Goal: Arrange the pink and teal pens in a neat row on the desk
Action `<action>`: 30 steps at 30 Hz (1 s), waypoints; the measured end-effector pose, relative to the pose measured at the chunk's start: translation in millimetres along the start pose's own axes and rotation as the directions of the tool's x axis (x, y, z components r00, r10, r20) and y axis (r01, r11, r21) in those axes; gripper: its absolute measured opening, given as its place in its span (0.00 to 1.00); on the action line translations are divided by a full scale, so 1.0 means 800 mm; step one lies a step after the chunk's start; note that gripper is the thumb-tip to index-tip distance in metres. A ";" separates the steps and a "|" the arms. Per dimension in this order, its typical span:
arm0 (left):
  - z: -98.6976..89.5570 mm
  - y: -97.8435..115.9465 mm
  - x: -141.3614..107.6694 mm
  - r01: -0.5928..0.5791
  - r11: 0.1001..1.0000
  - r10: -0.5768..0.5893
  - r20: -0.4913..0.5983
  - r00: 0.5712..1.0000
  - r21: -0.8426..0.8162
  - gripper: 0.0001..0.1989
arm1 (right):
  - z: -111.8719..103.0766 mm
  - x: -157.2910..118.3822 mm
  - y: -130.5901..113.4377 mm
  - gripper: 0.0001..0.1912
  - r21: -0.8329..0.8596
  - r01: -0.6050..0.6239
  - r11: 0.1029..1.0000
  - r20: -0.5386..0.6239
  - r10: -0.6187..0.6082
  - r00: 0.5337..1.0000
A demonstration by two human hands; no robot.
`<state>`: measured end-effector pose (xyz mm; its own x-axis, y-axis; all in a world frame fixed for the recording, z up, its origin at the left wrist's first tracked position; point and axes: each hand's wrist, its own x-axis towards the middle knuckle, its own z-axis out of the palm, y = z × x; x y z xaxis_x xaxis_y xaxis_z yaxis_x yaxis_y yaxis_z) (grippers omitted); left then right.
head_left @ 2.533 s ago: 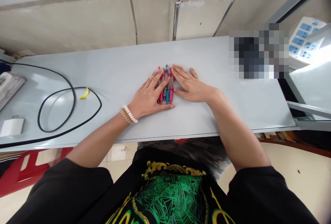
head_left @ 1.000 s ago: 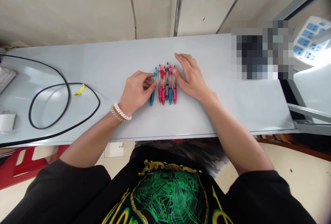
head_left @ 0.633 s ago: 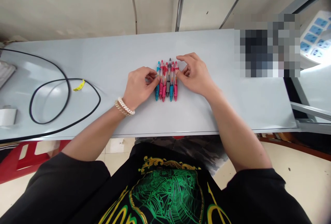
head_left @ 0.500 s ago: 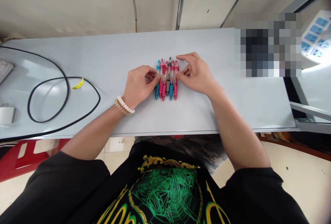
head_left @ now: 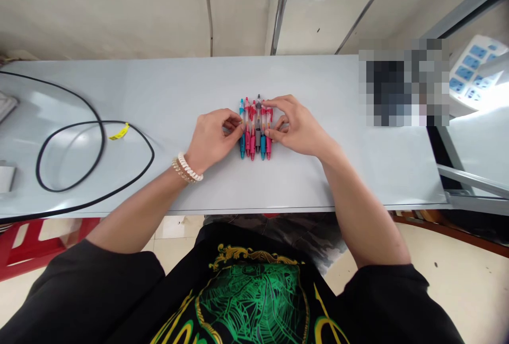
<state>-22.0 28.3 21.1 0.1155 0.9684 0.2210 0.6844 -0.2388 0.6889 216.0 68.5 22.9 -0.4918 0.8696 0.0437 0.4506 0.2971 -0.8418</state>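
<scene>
A row of pens lies side by side on the table, clips and click buttons pointing away from me. The leftmost is a blue pen [head_left: 242,147], followed by pink pens [head_left: 252,148], a grey pen [head_left: 257,137], another blue one and a pink pen [head_left: 269,149] at the right end. My left hand [head_left: 217,134] presses thumb and curled fingers against the left side of the row. From the right, my right hand [head_left: 298,126] grips the row, its thumb at the end pen and its index finger reaching over the upper ends. Parts of the right-hand pens are hidden by these fingers.
A looped black cable [head_left: 153,153] with a yellow tag [head_left: 119,132] lies on the table's left. A white object [head_left: 6,178] sits at the left edge. At the right are a blurred-out patch and a white item with blue squares [head_left: 471,63]. A red stool [head_left: 32,248] stands below.
The view has shifted slightly, so the table sits lower. My right index finger has come left over the pens' upper ends, and the right thumb is a little further in.
</scene>
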 end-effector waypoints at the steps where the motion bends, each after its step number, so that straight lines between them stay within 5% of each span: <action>1: 0.000 0.000 0.000 0.002 1.000 -0.002 0.003 1.000 0.006 0.10 | 0.000 0.000 0.001 0.30 0.005 -0.001 1.000 -0.002 0.001 1.000; 10: -0.009 0.005 0.002 0.008 1.000 -0.008 0.039 0.999 0.001 0.11 | 0.000 0.000 0.007 0.31 -0.025 0.044 0.999 -0.012 -0.045 0.999; 14: -0.016 0.007 0.002 0.085 0.996 -0.085 0.061 0.995 -0.003 0.11 | -0.045 -0.034 0.022 0.27 -0.101 0.040 0.994 -0.190 -0.058 0.980; 16: -0.017 0.005 0.002 0.103 0.995 -0.102 0.062 0.993 -0.014 0.11 | -0.087 -0.066 0.045 0.23 -0.234 -0.039 0.971 -0.423 -0.066 0.904; 20: -0.016 0.003 0.003 0.123 0.992 -0.120 0.073 0.990 -0.040 0.12 | -0.175 -0.131 0.116 0.25 -0.164 -0.357 0.920 -0.793 0.092 0.602; 23: -0.016 0.003 0.005 0.150 0.988 -0.146 0.090 0.985 -0.044 0.12 | -0.210 -0.153 0.163 0.29 0.042 -0.419 0.907 -0.804 0.280 0.525; 30: -0.016 0.001 0.008 0.205 0.977 -0.196 0.129 0.972 -0.056 0.13 | -0.220 -0.149 0.186 0.38 0.115 -0.376 0.920 -0.776 0.319 0.544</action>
<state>-29.8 33.5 32.3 0.0708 0.9974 -0.0094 0.6519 -0.0391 0.7573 472.6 78.6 -13.0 0.4545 0.8739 0.1725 0.5133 -0.0987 -0.8525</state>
